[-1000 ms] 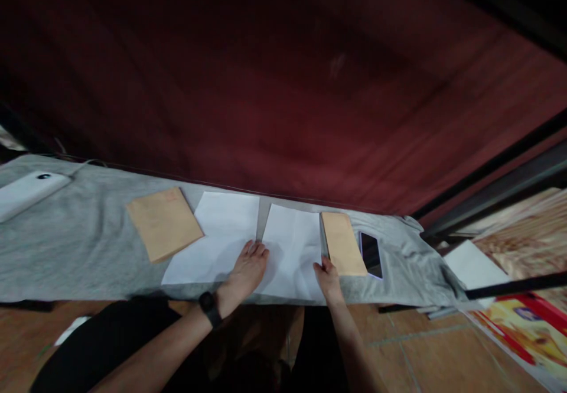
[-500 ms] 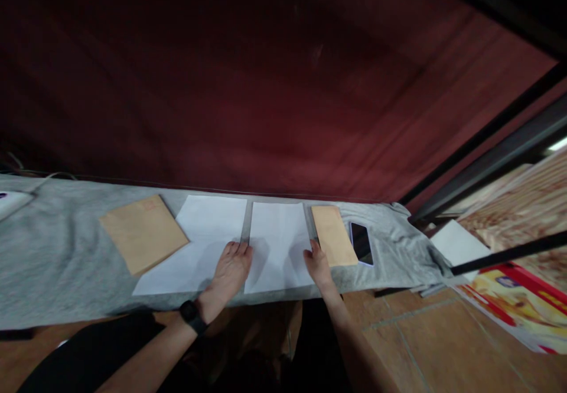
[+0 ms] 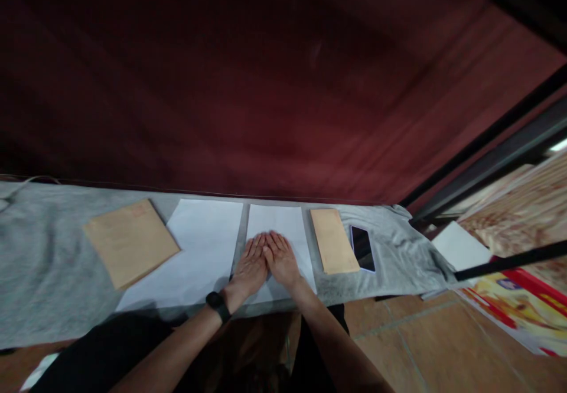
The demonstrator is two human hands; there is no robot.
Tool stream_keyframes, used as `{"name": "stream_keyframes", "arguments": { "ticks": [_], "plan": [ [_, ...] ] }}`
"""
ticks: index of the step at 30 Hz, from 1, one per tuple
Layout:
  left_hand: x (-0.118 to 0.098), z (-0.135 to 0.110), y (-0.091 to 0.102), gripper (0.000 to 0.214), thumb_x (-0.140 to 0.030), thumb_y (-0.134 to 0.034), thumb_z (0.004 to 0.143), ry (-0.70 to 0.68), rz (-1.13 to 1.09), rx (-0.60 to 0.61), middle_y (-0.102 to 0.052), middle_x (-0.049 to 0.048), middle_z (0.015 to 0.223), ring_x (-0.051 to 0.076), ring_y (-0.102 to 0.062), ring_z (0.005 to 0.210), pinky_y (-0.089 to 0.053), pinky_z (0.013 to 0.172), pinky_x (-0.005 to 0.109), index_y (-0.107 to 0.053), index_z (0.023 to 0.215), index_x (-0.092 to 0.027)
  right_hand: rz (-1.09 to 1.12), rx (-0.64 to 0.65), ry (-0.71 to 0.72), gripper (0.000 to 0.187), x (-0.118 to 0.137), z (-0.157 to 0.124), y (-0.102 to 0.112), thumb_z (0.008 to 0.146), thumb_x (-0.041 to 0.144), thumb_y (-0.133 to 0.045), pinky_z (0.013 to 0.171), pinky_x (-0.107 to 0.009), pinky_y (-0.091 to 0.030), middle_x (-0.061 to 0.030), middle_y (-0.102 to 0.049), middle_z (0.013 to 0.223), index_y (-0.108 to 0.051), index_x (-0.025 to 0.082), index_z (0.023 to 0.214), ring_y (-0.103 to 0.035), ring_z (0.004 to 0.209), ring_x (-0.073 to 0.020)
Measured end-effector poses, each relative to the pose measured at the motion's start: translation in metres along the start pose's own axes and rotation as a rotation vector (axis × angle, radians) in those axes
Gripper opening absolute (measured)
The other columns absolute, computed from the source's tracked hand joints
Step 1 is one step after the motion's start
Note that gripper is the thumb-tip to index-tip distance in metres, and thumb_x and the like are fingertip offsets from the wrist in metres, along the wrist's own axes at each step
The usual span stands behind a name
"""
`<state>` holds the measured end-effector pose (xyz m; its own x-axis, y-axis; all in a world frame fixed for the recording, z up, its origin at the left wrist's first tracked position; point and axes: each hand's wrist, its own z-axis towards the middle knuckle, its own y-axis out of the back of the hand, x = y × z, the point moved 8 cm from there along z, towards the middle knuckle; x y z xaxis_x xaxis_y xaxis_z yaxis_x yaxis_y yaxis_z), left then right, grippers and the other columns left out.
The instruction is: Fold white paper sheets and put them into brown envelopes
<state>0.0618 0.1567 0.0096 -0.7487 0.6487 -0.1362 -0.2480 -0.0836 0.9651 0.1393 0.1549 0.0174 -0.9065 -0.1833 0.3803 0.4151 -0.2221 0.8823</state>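
Observation:
My left hand and my right hand lie flat side by side, fingers stretched out, on the middle white sheet. Their inner edges touch. A black watch sits on my left wrist. Just left of that sheet lies a larger white sheet. Farther left rests a big brown envelope. Right of my hands lies a narrow brown envelope, with a dark phone beside it. Everything rests on a grey cloth.
A dark red curtain hangs right behind the cloth. At the right stand dark metal bars, a white sheet and a bright printed poster on a tiled floor.
My hands moved from the two side edges of the middle sheet to its centre, now flat and touching. The view also shifted, sliding the papers a little.

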Motion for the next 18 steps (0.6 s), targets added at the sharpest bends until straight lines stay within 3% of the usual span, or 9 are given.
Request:
{"name": "stream_keyframes", "arguments": {
  "ticks": [7, 13, 18],
  "plan": [
    [0.007, 0.001, -0.001, 0.060, -0.031, -0.037, 0.096, 0.061, 0.000, -0.102, -0.041, 0.0227, 0.155, 0.031, -0.032, 0.149, -0.030, 0.120, 0.049, -0.043, 0.147, -0.002, -0.198, 0.011, -0.063, 0.049, -0.051, 0.027, 0.004, 0.106, 0.038, -0.037, 0.120, -0.045, -0.027, -0.0094, -0.039, 0.159, -0.042, 0.021, 0.152, -0.036, 0.147, -0.0239],
    [0.011, -0.001, 0.002, 0.065, -0.032, -0.040, 0.093, 0.135, -0.022, -0.140, -0.038, 0.0217, 0.157, 0.031, -0.030, 0.149, -0.030, 0.120, 0.051, -0.036, 0.151, -0.004, -0.228, -0.081, -0.149, 0.054, -0.091, 0.046, 0.011, 0.106, 0.038, -0.035, 0.118, -0.047, -0.030, -0.0180, -0.041, 0.156, -0.039, 0.010, 0.153, -0.038, 0.145, -0.0275],
    [0.010, 0.000, 0.002, 0.064, -0.034, -0.039, 0.094, 0.139, 0.007, -0.150, -0.040, 0.0222, 0.156, 0.031, -0.030, 0.150, -0.031, 0.120, 0.050, -0.038, 0.150, -0.003, -0.225, -0.144, -0.261, 0.056, -0.097, 0.053, 0.014, 0.105, 0.033, -0.033, 0.117, -0.050, -0.031, -0.0238, -0.039, 0.155, -0.039, 0.002, 0.150, -0.040, 0.144, -0.0310]
  ]
}}
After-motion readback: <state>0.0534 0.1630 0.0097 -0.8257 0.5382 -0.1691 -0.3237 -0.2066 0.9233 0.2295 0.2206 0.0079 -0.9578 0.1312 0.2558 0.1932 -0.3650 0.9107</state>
